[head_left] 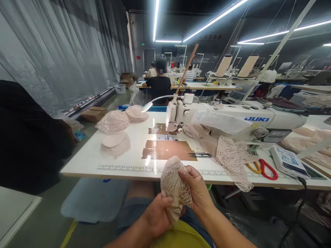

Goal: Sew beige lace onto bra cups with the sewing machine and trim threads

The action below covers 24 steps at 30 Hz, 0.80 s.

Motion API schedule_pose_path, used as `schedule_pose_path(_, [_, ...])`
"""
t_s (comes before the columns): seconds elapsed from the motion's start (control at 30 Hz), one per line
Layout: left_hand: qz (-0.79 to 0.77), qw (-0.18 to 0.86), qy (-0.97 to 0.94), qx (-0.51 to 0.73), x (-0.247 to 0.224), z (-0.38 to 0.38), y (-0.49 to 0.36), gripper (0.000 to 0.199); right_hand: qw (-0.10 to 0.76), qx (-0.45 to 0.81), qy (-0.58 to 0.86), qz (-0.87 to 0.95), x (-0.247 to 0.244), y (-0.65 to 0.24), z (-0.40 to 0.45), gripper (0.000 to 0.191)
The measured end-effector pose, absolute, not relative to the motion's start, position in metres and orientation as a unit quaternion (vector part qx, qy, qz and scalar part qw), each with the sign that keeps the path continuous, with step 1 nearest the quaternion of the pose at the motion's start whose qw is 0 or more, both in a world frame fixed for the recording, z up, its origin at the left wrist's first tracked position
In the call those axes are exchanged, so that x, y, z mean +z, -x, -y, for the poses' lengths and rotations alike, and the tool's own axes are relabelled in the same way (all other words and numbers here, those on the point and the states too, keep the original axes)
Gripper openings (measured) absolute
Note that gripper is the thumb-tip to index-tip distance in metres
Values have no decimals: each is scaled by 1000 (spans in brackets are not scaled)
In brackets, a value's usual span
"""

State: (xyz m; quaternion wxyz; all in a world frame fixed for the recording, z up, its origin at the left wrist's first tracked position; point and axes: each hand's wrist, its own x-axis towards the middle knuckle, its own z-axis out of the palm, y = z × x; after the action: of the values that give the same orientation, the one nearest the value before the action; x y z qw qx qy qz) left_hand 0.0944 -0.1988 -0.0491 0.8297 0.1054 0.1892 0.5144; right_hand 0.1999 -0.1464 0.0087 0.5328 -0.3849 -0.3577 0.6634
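Observation:
Between both hands I hold a beige lace bra cup [172,182] in front of the table's near edge. My left hand [159,215] grips its lower side, with the thumb across the lace. My right hand [195,187] pinches its upper right side, thumb on top. Beyond them stands a white sewing machine [217,117] on the white table [85,158]. Stacked lace cups [113,121] lie at the table's left, with a plain beige piece [113,139] before them. Lace pieces [230,155] hang over the front edge on the right.
Black thread snips [200,155] lie near the needle area. Scissors with a red handle [269,169] and a white control box [288,162] are at the right. A blue-grey plastic bin [93,199] sits below left. Thread cones [223,65] and a seated person [159,82] are farther back.

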Motion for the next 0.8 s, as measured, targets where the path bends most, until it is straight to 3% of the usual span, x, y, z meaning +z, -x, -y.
schedule_pose_path(0.13, [-273,803,-188,495,-49,200,-96,34,563,638,393,350,7,-210,141,39])
schedule_pose_path(0.27, [-290,785,-455,305,-50,207,-53,4,547,649,388,360,6,-222,135,35])
schedule_pose_path(0.33, [-283,757,-530,257,-40,205,-29,11,502,656,385,412,5,-223,135,32])
schedule_pose_path(0.47, [-350,546,-609,457,-8,189,-6,30,412,623,385,541,7,-214,141,28])
schedule_pose_path(0.57, [-414,435,-658,455,8,174,-6,55,368,582,388,612,10,-208,144,27])
schedule_pose_path(0.63, [-417,463,-666,410,8,167,-8,51,352,555,393,643,10,-207,145,25])
schedule_pose_path(0.73, [-402,523,-655,369,-1,162,-11,26,337,537,402,660,8,-206,143,24])
schedule_pose_path(0.8, [-402,545,-639,366,-8,161,-12,20,334,529,405,667,6,-205,142,22])
